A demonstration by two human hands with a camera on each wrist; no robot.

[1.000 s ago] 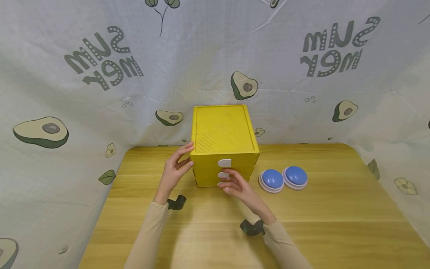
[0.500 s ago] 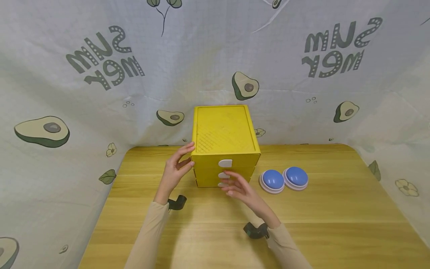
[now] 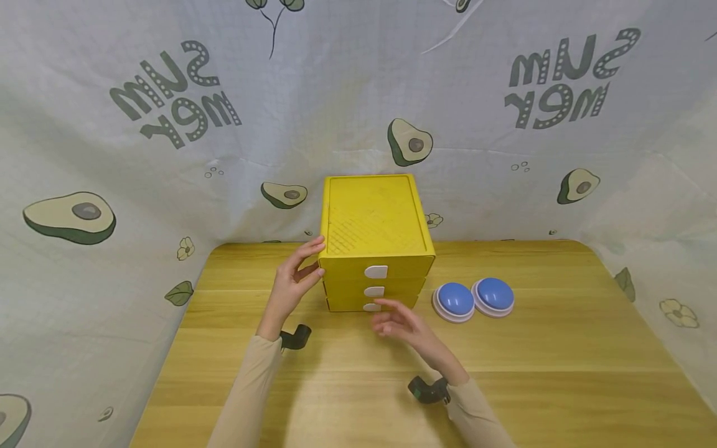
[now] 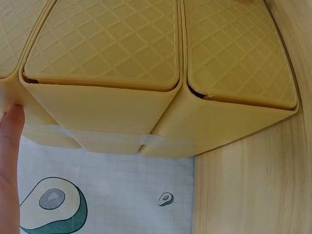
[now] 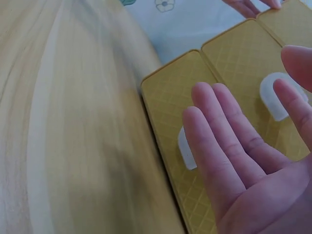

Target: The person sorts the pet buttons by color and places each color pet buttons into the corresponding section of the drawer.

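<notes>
A yellow three-drawer box (image 3: 375,214) stands at the table's back, its drawers closed flush. White tabs mark the top handle (image 3: 376,272), middle handle (image 3: 374,291) and bottom handle (image 3: 372,307). My left hand (image 3: 287,289) rests against the box's left side, fingertips at the top edge and front corner. One left finger (image 4: 10,151) touches the yellow side in the left wrist view. Just in front of the lower drawers, my right hand (image 3: 407,326) hovers with nothing in it. Its fingers (image 5: 219,141) are extended before the waffle-patterned fronts in the right wrist view, partly covering one handle.
Two blue dome buttons on white bases, a nearer button (image 3: 454,300) and a farther button (image 3: 493,295), sit right of the box. The wooden table (image 3: 560,348) ends at a curtain (image 3: 470,74) printed with avocados. Black wrist mounts (image 3: 428,391) hang at both wrists.
My right hand has drawn down and slightly right, away from the drawer fronts, uncovering the middle handle. My left hand and the box have stayed in place.
</notes>
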